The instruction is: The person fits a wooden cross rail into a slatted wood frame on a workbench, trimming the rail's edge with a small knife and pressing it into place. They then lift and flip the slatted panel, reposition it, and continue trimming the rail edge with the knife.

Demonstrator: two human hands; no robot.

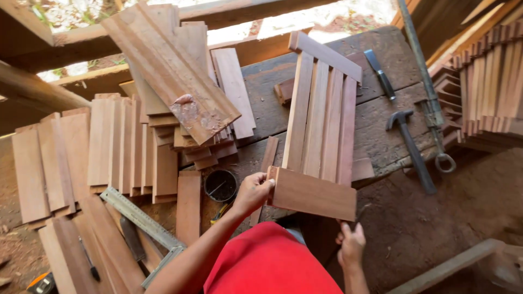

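A panel of several upright wooden slats (321, 109) lies on a dark, worn workbench (389, 60), with a crosspiece nailed over its far end. A short reddish board (313, 194) lies across the near ends of the slats. My left hand (252, 191) grips this board's left end. My right hand (351, 245) hangs just below the board's lower right corner with its fingers apart and nothing visible in it. My red shirt fills the bottom centre.
A claw hammer (411, 149), a chisel (380, 73) and a long metal rod with a ring end (433, 109) lie on the bench's right. A small black tin (220, 185) and a steel square (143, 220) sit left. Stacks of slats (109, 147) stand left, more stacks (490, 87) right.
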